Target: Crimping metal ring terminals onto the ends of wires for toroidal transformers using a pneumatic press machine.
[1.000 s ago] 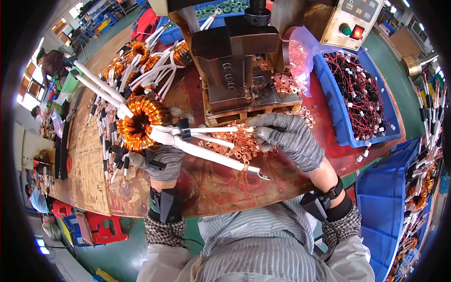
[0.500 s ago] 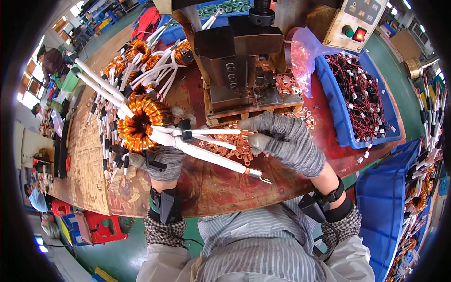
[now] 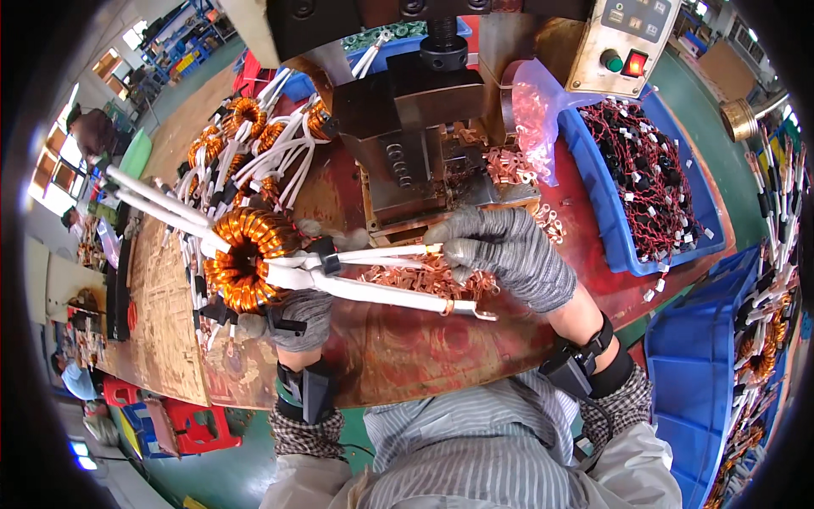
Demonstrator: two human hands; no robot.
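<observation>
My left hand (image 3: 298,321), in a grey knit glove, grips a ring-shaped copper-wire coil (image 3: 275,231) from below. Thick white leads (image 3: 161,204) stick out from its far left side. More leads run right through a black band (image 3: 326,253); the nearest one (image 3: 381,294) ends in a silvery terminal lug (image 3: 468,309). My gloved right hand (image 3: 517,254) is closed, its thumb and fingers pinching the bare copper tip of a thinner lead (image 3: 386,254). Whether they also hold a loose lug is hidden. Loose copper lugs (image 3: 411,278) lie beneath the leads.
A dark metal press (image 3: 398,148) stands just beyond my hands, with its switch box (image 3: 623,47) at upper right. More wired coils (image 3: 246,119) are heaped at far left. A blue bin (image 3: 593,195) of red-black wired parts sits right. A bag of lugs (image 3: 532,110) hangs beside the press.
The coil and leads have shifted slightly left in view, and the press appears a little lower and further left. My right fingers remain at the thin lead's copper tip.
</observation>
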